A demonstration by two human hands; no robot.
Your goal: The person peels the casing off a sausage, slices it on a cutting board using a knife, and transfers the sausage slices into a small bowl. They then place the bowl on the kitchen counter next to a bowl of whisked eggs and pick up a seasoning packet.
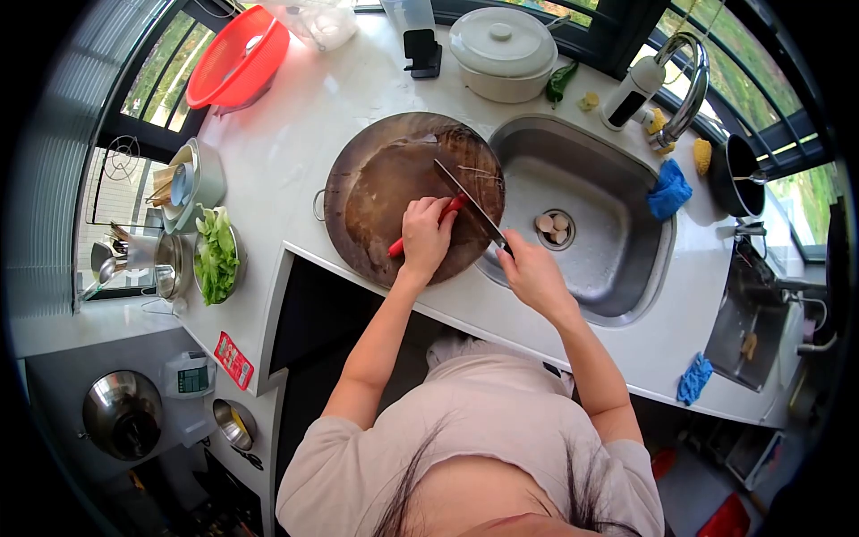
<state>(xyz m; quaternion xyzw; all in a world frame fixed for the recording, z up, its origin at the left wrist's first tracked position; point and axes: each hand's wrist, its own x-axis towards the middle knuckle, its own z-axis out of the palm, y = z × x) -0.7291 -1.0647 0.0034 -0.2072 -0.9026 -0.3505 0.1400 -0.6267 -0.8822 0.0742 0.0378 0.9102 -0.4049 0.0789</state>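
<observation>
On the round wooden cutting board (367, 192) lies a red chili pepper (395, 248), slanting up to the right. My left hand (426, 234) is closed over its middle and presses it to the board; both of its ends show. In my right hand (534, 273) is a kitchen knife (474, 208), gripped by its dark handle. The blade points up and to the left, and its edge is at the upper end of the pepper. Whether it has cut into the pepper, I cannot tell.
Right of the board is a steel sink (617, 268) with eggshells (553, 225) at its drain. Behind stand a white lidded pot (501, 49) and a green pepper (561, 82). To the left are a bowl of lettuce (216, 255) and a red colander (234, 72). A faucet (693, 89) rises at right.
</observation>
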